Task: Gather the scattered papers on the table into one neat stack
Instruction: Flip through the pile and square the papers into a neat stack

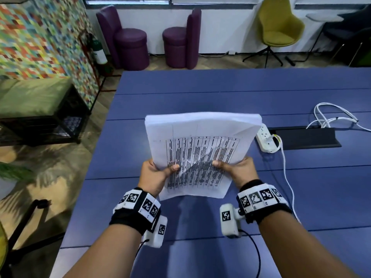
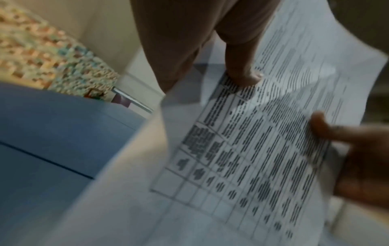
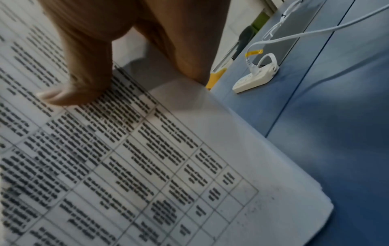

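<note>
Now the left hand (image 1: 153,177) and the right hand (image 1: 239,171) both pinch the papers (image 1: 200,149), held tilted above the blue table (image 1: 220,89); gathering seems done, so squaring the uneven edges and laying the stack down comes next. Right of it lie a power strip (image 1: 266,141) and white cable (image 1: 333,115).

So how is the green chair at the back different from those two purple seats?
The green chair has a rounded shell on thin dark splayed legs; the purple seats are solid drums that reach the floor. The green chair has a wide curved back, the purple seats narrow upright slab backs. It stands at the right, they stand left of it. All are against the far wall, beyond the blue table.
</note>
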Action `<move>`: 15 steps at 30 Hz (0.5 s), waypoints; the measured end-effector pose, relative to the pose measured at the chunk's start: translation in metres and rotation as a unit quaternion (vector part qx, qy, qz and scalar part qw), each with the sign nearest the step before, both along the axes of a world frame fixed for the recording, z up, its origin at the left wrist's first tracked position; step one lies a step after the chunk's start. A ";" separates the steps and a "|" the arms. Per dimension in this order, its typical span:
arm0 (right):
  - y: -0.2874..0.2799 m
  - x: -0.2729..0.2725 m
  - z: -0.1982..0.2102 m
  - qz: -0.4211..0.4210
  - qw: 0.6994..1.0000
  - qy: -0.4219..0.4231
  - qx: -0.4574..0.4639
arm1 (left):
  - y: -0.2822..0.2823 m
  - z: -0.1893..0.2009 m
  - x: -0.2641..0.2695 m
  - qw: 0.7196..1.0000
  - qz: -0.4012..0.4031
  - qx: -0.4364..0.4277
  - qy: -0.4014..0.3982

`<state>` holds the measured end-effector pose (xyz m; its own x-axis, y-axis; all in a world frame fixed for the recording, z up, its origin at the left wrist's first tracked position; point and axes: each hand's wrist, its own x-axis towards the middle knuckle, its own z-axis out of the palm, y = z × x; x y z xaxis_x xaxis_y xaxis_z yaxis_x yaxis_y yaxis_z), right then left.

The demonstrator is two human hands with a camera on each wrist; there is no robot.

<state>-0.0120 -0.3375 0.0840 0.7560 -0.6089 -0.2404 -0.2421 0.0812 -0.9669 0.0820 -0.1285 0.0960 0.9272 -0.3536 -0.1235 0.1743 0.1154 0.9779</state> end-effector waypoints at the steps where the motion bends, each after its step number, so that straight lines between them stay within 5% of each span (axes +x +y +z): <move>1: -0.002 0.002 0.005 0.008 1.000 0.002 0.001 | -0.001 0.004 0.000 1.000 0.010 -0.006 0.004; 8: -0.004 -0.027 0.012 0.103 0.992 -0.031 0.061 | 0.022 -0.006 0.002 0.979 0.128 -0.111 0.116; 15: 0.031 -0.047 -0.011 -0.035 0.959 -0.139 0.243 | 0.047 -0.028 -0.007 0.914 0.126 -0.222 0.314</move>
<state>-0.0593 -0.3062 0.0727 0.7934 -0.5276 -0.3036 0.0421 0.5452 -0.8372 0.0752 -0.0813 0.0679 0.7812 -0.2836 -0.5562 0.5992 0.5906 0.5405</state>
